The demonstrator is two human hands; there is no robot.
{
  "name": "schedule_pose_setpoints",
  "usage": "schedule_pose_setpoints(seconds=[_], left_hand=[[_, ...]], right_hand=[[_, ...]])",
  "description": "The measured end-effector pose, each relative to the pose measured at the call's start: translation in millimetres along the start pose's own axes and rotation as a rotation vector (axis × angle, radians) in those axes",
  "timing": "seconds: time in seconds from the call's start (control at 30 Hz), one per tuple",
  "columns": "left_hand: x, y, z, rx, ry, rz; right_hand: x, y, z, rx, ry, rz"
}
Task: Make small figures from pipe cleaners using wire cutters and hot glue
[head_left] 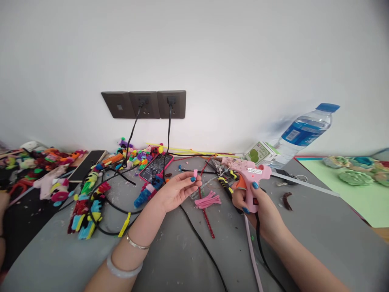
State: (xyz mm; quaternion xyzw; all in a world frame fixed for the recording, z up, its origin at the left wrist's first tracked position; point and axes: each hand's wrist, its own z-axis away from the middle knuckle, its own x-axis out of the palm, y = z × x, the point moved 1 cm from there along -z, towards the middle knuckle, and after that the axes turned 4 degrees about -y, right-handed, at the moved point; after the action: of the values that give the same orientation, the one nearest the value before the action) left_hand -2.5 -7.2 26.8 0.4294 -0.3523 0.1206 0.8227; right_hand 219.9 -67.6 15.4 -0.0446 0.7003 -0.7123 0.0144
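Observation:
Between the thumb and fingertips of my left hand [180,188] is a short pink piece of pipe cleaner [195,173]. My right hand [258,207] is wrapped round the handle of a pink hot glue gun [251,172], its nozzle pointing left. A clear glue stick [304,183] juts from the gun's back. Just right of my left hand, a bundle of cut pink pipe cleaners [208,200] lies across a red sparkly stem [209,225]. Yellow-and-black pliers [225,186] rest partly behind the glue gun.
A water bottle [306,132] leans by a small green-and-white box [259,154] at the wall. Colourful pipe-cleaner figures [88,211] and a phone [156,167] lie leftward. Black cords run from the wall sockets [172,111] across the table. Another person's arm [3,219] shows far left.

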Motion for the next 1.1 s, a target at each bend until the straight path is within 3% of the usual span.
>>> schedule_pose_setpoints(seconds=[0.53, 0.7, 0.93, 1.1], left_hand=[[-0.8, -5, -2, 0.019, -0.068, -0.117], [-1.2, -5, -1, 0.180, -0.074, -0.327], [-9.1, 0, -2, 0.499, 0.036, -0.822], [-9.1, 2, 1, 0.649, 0.109, -1.058]], right_hand=[[-1, 2, -1, 0.006, -0.012, 0.039], [-2, 1, -1, -0.014, -0.019, 0.015], [-3, 1, -1, -0.021, -0.035, -0.019], [-2, 0, 0, -0.034, -0.017, -0.004]])
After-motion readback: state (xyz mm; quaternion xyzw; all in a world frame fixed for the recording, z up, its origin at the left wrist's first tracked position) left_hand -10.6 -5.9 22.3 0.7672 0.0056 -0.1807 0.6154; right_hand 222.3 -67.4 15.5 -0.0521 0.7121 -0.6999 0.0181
